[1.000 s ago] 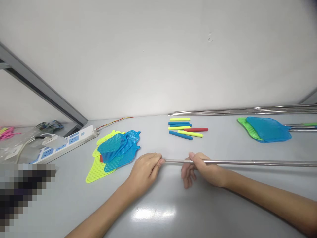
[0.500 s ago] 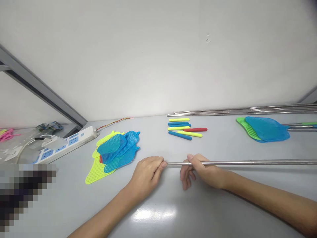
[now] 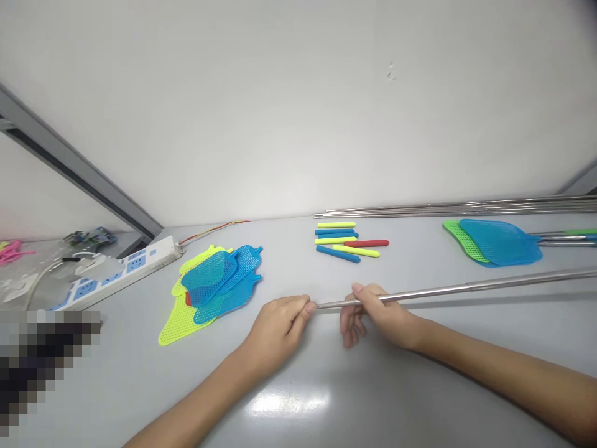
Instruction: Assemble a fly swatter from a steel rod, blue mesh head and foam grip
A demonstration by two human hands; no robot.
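A thin telescopic metal rod (image 3: 433, 291) stretches from the middle of the table past the right edge of the view, its right part thicker. My left hand (image 3: 282, 326) is closed around the thin left end, hiding the tip. Farther along the rod, my right hand (image 3: 373, 314) holds it between thumb and fingers, the lower fingers loosely curled beneath. Left of my left hand lies a pile of perforated fly swatter heads, with a blue head (image 3: 228, 302) and a yellow head (image 3: 181, 326) among them. Beyond my hands are several coloured plastic sleeves, including a red sleeve (image 3: 368, 243).
Blue and green swatter heads (image 3: 504, 244) with rods attached lie at the right. Several bare metal rods (image 3: 443, 210) run along the wall. A power strip (image 3: 135, 267), plugs and a plastic bag (image 3: 28, 280) are at the left, below a grey metal frame (image 3: 79, 158).
The rod's right end has swung up, away from me, so the rod now slants. My right hand has risen slightly with it; my left hand keeps its grip at the thin end.
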